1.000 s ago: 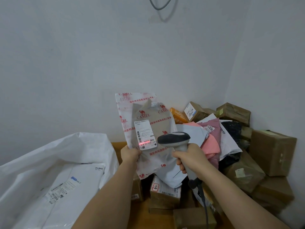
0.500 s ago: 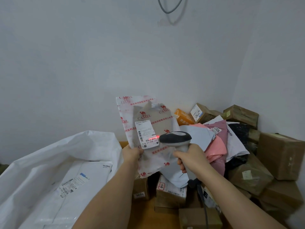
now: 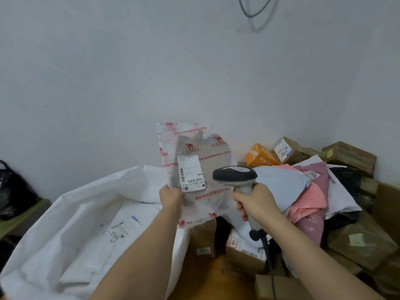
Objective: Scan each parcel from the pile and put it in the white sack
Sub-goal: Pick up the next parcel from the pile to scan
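My left hand (image 3: 171,197) holds a translucent plastic parcel (image 3: 207,156) with red camel print upright by its lower left edge. A white shipping label (image 3: 190,173) with barcodes faces me. My right hand (image 3: 256,201) grips the handle of a grey and black barcode scanner (image 3: 234,175), whose head points at the parcel just right of the label. No red light shows on the label. The white sack (image 3: 71,204) lies open at lower left with white mailers (image 3: 121,228) inside. The pile (image 3: 307,191) of boxes and soft mailers fills the right corner.
An orange box (image 3: 258,158) and brown cartons (image 3: 348,155) sit against the back wall. Small labelled boxes (image 3: 244,247) stand below the parcel on a wooden floor. A black bag (image 3: 13,189) rests on a low shelf at far left. The scanner cable (image 3: 269,263) hangs down.
The red scan line on the label half a second ago has gone. The view has shifted left, showing more of the sack and the black bag. Both hands stay much as before.
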